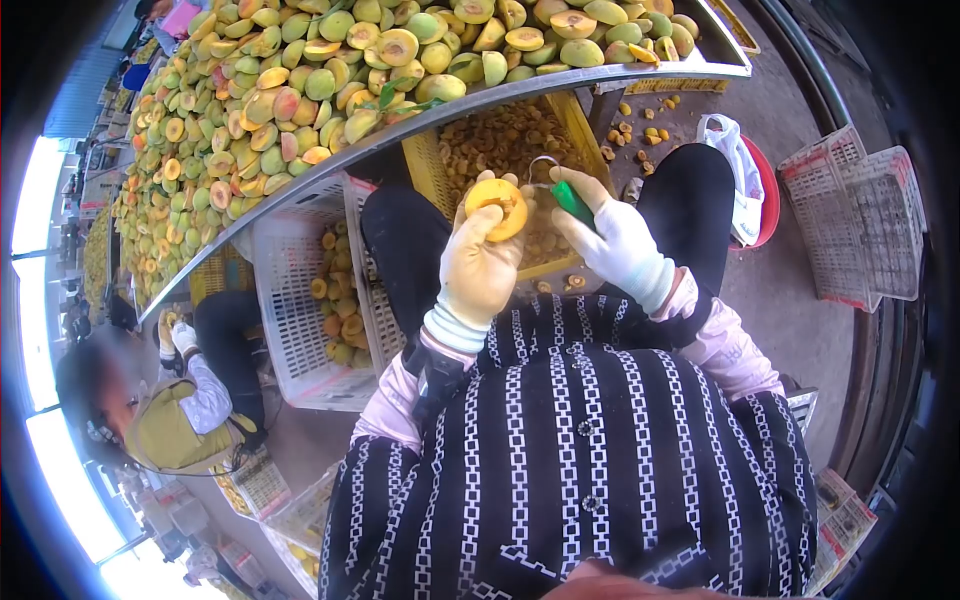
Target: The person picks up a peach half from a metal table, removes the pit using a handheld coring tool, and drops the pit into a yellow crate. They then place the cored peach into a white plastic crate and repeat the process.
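Observation:
My left hand (478, 262), in a stained white glove, is closed on a halved peach (497, 208) with its orange cut face and hollow turned up toward me. In my right hand (615, 238), also gloved, is a pitting knife with a green handle (573, 205). Its thin curved metal blade (541, 165) points up and left, a little apart from the peach half. Below both hands, between my knees, stands a yellow crate (432, 172) holding many brown pits and scraps.
A metal-edged table (640, 72) heaped with peach halves (300, 110) spans the front. A white crate (285, 235) with peach pieces is at my left, near a seated co-worker (190, 410). To the right are a red basin (768, 195) with a white bag and stacked crates (860, 215).

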The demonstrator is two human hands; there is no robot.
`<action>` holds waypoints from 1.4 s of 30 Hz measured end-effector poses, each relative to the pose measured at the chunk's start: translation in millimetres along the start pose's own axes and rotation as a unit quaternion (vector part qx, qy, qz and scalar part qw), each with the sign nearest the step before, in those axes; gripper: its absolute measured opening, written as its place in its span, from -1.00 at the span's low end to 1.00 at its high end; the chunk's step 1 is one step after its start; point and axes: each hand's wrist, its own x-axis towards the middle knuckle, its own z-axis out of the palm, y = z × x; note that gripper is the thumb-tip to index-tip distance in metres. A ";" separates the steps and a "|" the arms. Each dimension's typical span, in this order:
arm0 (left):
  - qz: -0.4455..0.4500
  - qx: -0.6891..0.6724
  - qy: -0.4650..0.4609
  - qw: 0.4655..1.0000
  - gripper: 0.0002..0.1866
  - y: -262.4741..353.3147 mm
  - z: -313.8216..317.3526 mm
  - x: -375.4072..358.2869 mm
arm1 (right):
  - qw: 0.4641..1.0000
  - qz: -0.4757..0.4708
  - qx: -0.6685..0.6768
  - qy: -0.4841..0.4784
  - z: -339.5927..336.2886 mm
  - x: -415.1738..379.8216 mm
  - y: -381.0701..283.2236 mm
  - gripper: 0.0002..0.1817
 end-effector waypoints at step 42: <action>0.253 0.943 0.093 0.196 -0.33 148.6 18.9 247.2 | 0.966 0.096 -0.131 -0.203 7.8 54.4 72.1 -0.59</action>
